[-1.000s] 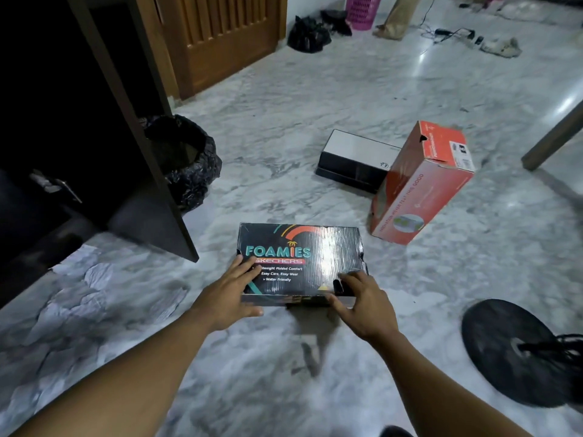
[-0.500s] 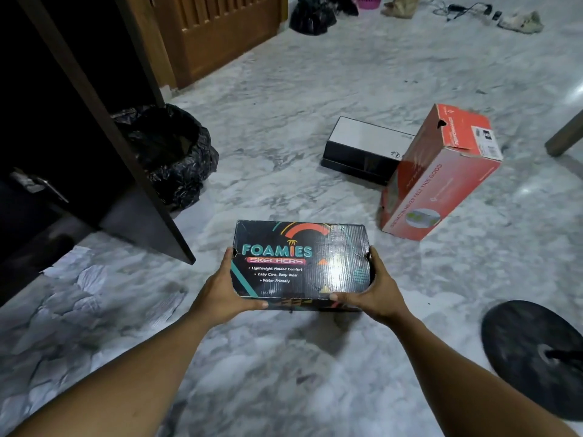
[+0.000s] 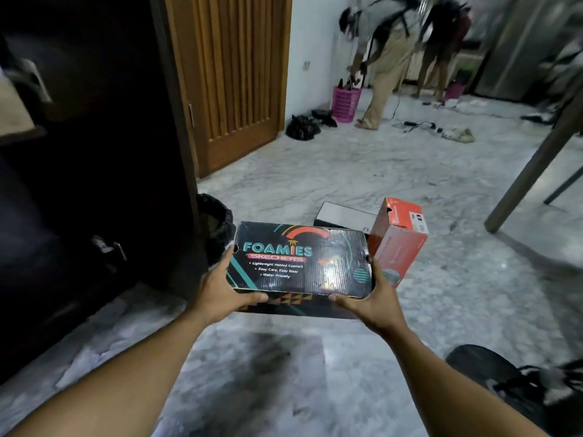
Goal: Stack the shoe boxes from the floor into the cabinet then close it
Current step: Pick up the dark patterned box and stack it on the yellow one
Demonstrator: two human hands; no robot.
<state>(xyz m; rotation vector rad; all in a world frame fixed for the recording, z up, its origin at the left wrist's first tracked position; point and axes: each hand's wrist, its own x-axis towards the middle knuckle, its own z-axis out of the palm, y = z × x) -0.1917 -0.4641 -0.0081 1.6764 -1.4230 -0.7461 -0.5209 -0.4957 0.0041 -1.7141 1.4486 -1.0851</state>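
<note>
2 bare forearms rise from the bottom of the frame, 1 from the lower left corner and 1 from the lower right. No sleeve covers either arm up to the frame edge. The left hand (image 3: 220,291) and the right hand (image 3: 375,302), both near the frame's middle, wear no gloves; no ring, watch or band shows on the visible fingers and wrists.

Home room, marble floor (image 3: 378,171), wooden door (image 3: 233,74), laundry basket (image 3: 345,104)

White-lidded box (image 3: 345,215) partly behind black box (image 3: 301,258); cabinet (image 3: 79,171) interior too dark, cut off left.
</note>
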